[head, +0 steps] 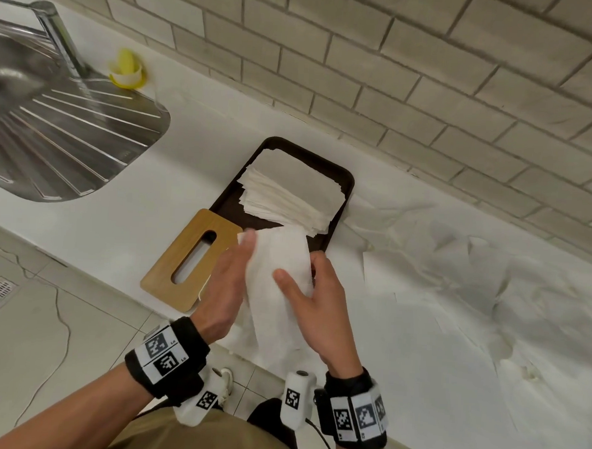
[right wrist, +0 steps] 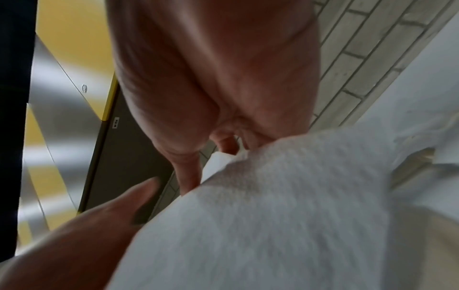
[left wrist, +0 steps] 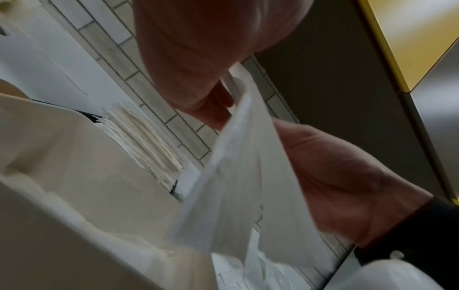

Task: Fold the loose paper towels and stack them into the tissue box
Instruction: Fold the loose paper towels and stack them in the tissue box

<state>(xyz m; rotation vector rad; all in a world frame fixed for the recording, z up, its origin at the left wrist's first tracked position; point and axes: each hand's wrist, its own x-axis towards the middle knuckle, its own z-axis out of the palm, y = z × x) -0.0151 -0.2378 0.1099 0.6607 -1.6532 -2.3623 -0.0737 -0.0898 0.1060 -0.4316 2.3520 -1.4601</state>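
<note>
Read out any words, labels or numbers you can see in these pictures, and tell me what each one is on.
No text reads clearly.
Small white label on the dark panel, right wrist view: characters present, too blurred to read.
Square coded markers on the left wristband and right wristband: patterns, with tiny characters beside them, too small to read.
The paper towel and wooden lid carry no print.

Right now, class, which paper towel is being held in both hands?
The long white paper towel between the left hand and right hand. The folded stack sits in the dark tray; the loose towels lie on the counter.
</note>
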